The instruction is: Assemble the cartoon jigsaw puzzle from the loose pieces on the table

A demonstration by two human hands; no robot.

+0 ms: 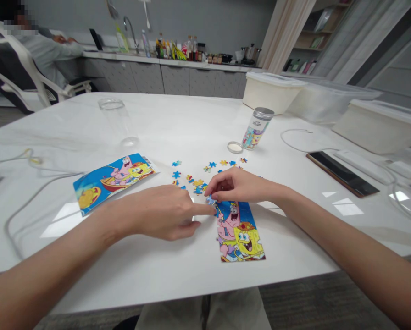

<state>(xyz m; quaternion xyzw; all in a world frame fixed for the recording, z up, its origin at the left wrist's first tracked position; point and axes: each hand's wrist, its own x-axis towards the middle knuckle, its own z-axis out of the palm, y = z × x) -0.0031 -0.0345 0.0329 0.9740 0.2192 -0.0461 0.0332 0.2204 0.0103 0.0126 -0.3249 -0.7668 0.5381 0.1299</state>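
A partly joined cartoon jigsaw puzzle (pixel 241 233), with a pink starfish and a yellow sponge figure, lies flat near the table's front edge. My right hand (pixel 233 183) pinches a small blue puzzle piece (pixel 211 200) at the puzzle's upper left corner. From the left, my left hand (pixel 171 213) reaches in with its index finger stretched out, the tip at that same corner. Its thumb sticks out below, and nothing shows between its fingers. Loose puzzle pieces (pixel 197 183) are scattered beyond my hands, some partly hidden by the right one. A printed picture sheet (pixel 118 178) lies to the left.
A labelled canister (pixel 258 128) stands behind the pieces beside a round lid (pixel 235 147). A clear jar (pixel 118 121) stands back left. Cables and a dark phone-like slab (pixel 341 174) lie at the sides. Storage boxes (pixel 272 91) line the right. A person (pixel 47 50) sits back left.
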